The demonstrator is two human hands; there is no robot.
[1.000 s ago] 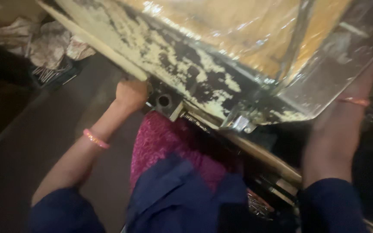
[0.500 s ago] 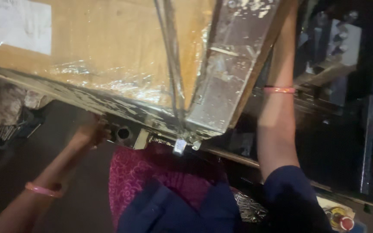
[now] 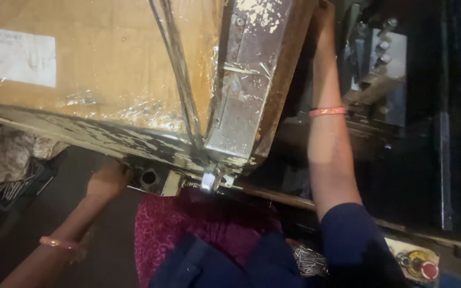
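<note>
Fingers of the left hand [image 3: 108,181] curled up under the lower edge of the big wrapped carton [image 3: 97,69], gripping beneath it just beside a round metal socket [image 3: 148,177] on the frame. Pink bangle [image 3: 58,244] on that wrist, dark blue sleeve further back. Carton is brown cardboard under clear plastic film, tilted, its chipped, paint-flaked bottom rail [image 3: 92,140] running from the left edge down to a corner by the body. White label [image 3: 14,56] on its upper left face. Metal corner bracket [image 3: 246,90] at the carton's right edge, also under film. Right hand [image 3: 324,13] reaches far up the carton's right side; fingers hidden behind the edge, cannot tell whether closed or spread. Second bangle [image 3: 327,111] on that forearm. Beyond, dark machinery [image 3: 380,80]. Loose nails [image 3: 308,260] near the lower right, a red button [image 3: 428,269] beside them.
</note>
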